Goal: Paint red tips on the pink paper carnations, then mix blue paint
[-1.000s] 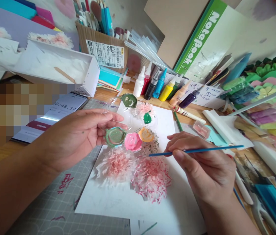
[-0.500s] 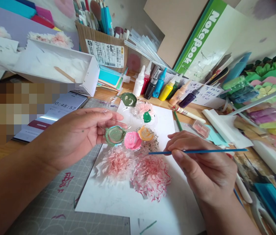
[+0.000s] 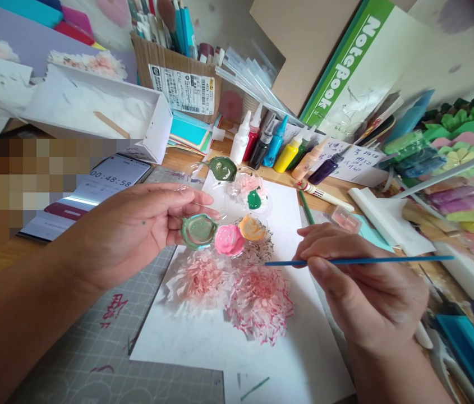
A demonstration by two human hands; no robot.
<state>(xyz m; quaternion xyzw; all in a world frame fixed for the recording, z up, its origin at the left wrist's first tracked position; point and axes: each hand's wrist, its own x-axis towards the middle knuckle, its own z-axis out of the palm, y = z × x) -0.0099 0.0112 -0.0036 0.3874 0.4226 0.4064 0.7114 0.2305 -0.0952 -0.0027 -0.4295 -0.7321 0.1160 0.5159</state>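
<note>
Blue brush [image 3: 363, 260]: thin, near level, tip pointing left by the far edge of the right flower [image 3: 259, 306]; contact cannot be told. Right flower: white, ruffled, petal edges deep pink. Left flower [image 3: 203, 280]: white outside, pale pink centre. Both lie on a white sheet [image 3: 186, 342].

Right hand [image 3: 363, 292]: thumb and fingers closed on brush. Left hand [image 3: 136, 224]: half-curled, pinching left edge of the clear palette [image 3: 227, 205], held above the sheet, far of both flowers.

Counts: brush in hand, 1; palette, 1; paint patches [image 3: 229, 241], 5; flowers in plain view, 2; paint bottles [image 3: 288, 154] along far side, 8.

Palette partly covers further blossom; number unclear. Left forearm overlaps phone [image 3: 93, 193]. Grey mat [image 3: 81, 331] beneath sheet.
</note>
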